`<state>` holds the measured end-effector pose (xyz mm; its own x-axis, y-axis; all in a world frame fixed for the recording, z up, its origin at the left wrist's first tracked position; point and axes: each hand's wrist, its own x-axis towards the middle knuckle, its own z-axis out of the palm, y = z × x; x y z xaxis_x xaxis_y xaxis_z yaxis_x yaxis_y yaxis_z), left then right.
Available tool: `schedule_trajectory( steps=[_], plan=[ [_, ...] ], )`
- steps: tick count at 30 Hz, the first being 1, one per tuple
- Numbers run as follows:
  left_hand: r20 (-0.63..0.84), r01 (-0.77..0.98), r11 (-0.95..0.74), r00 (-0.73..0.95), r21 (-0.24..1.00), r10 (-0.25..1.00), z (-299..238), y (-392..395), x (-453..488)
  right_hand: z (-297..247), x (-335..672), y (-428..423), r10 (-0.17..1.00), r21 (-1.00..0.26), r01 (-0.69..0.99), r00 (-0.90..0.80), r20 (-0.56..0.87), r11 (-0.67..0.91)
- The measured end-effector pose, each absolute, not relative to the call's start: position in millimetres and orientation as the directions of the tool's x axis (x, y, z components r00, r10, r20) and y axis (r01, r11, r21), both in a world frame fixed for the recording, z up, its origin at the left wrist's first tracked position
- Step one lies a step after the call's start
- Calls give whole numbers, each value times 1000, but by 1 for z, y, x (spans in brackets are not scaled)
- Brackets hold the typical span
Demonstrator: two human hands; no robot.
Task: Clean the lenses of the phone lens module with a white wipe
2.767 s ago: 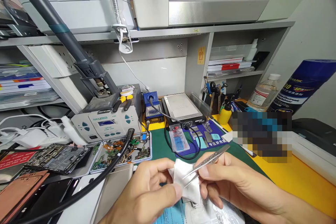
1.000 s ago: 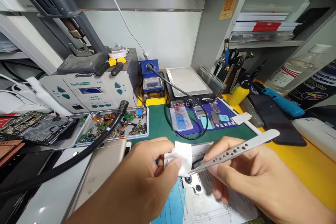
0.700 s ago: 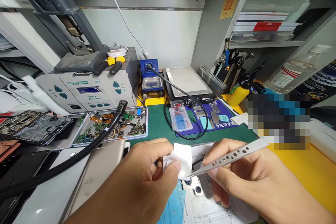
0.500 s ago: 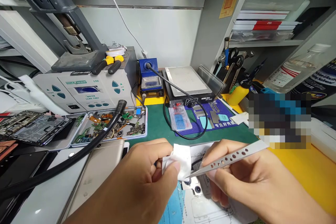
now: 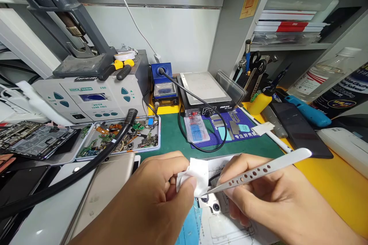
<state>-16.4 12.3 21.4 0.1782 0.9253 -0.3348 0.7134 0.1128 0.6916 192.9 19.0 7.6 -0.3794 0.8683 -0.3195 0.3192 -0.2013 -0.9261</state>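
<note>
My left hand (image 5: 163, 191) pinches a folded white wipe (image 5: 200, 174) between thumb and fingers. In my right hand (image 5: 258, 195) are metal tweezers (image 5: 264, 170) with a row of round holes. Their tips touch the lower right corner of the wipe; whether they grip it I cannot tell. Just below the tips sits a small silver camera module (image 5: 213, 203) with dark round lenses, partly covered by the wipe. Under it lie a printed sheet (image 5: 230, 229) with line drawings and a blue strip (image 5: 188, 226).
A tray of circuit boards (image 5: 159, 132), a black hose (image 5: 86, 170) and several phones lie at left. Behind stand a grey hot-air station (image 5: 107, 103) and a black heating plate (image 5: 204, 88) with a looping cable. A dark phone (image 5: 301, 130) and a bottle (image 5: 322, 72) are at right.
Both hands stay almost in place with the wipe and tweezers. The tweezers' rear end now shows fully, and the phone at right is no longer blurred out.
</note>
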Motion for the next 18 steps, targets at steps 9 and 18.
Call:
schedule_trajectory(
  steps=[9,18],
  plan=[
    [-319,728,100,169,678,932,20,12,-16,7,190,23,883,-938,297,-373,-284,-176],
    [-178,761,-11,166,649,970,23,13,-15,6,192,18,864,-939,292,-410,-293,-180]
  ],
)
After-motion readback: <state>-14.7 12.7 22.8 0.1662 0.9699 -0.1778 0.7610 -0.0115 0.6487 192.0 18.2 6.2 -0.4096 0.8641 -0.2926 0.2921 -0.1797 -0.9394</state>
